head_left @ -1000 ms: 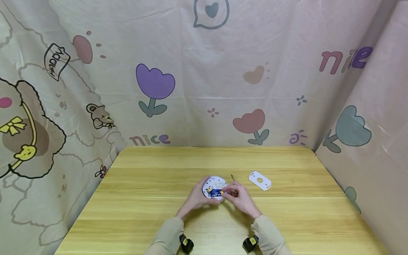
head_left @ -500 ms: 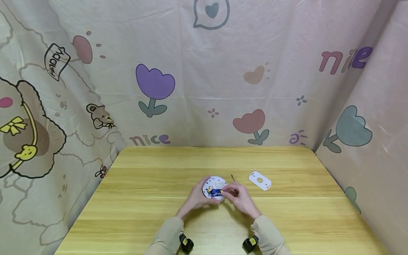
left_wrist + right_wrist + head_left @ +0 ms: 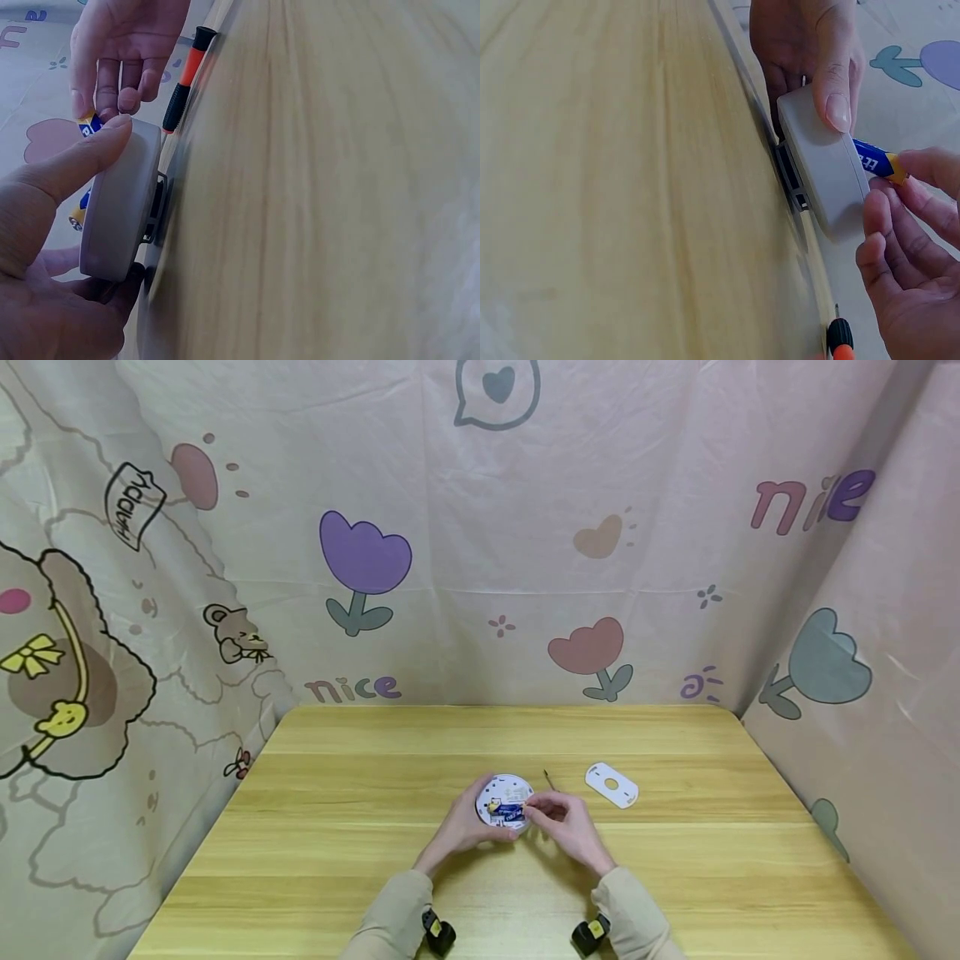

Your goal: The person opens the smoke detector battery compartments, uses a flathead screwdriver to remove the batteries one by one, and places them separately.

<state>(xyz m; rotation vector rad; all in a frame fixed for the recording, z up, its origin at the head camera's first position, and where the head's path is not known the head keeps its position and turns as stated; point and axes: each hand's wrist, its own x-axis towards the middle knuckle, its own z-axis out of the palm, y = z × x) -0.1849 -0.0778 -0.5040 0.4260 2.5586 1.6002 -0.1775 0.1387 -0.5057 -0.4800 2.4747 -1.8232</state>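
Round white plastic device [image 3: 517, 787] held over pale wooden table [image 3: 337, 860]. Left hand [image 3: 467, 827] spread wide, gripping its rim; right hand [image 3: 572, 828] nearly closed, pinching one end of a blue-and-yellow cylindrical battery [image 3: 870, 159] at its face. Device probably light, stiff; hold by rim. Battery likely rigid, smooth; take by ends. Counts: one device, seemingly two batteries, one orange-and-black-handled screwdriver [image 3: 193, 66], one flat white oblong plate [image 3: 622, 791].

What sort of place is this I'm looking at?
Probably a makeshift tabletop work booth, perhaps indoors: cartoon-printed cloth hangs behind and on both sides of a wood-grain table, and a screwdriver lies near the round white device being worked on.
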